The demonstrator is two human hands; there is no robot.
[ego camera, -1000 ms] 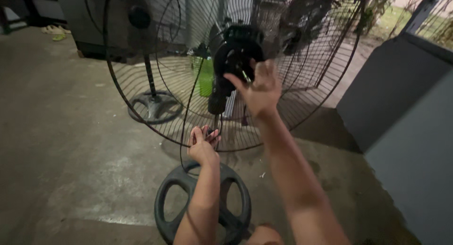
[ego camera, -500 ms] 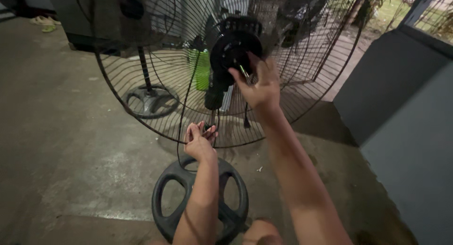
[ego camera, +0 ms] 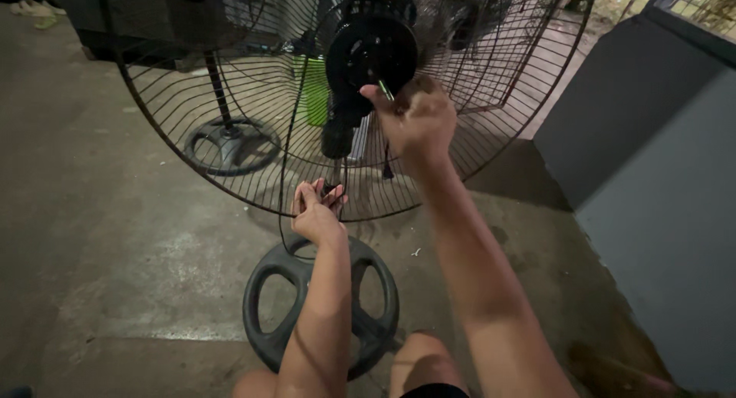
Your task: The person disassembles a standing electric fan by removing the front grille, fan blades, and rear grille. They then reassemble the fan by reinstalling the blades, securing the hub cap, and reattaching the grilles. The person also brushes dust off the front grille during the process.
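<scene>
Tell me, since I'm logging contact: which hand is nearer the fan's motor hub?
Right. The right hand is at the motor hub; the left hand is lower, at the wire guard's bottom.

The scene is dim overall, lit mostly from the upper right, where a paler, daylit patch shows behind the wire fan guard (ego camera: 230, 137). The concrete floor (ego camera: 115, 237) carries a dull wet-looking sheen at the lower left and falls into darkness at the top left corner. The right hand (ego camera: 418, 122) and left hand (ego camera: 316, 214) are softly lit and slightly blurred. Wide-lens distortion bends the grey wall (ego camera: 659, 191) and stretches both forearms toward the frame's bottom edge.
</scene>
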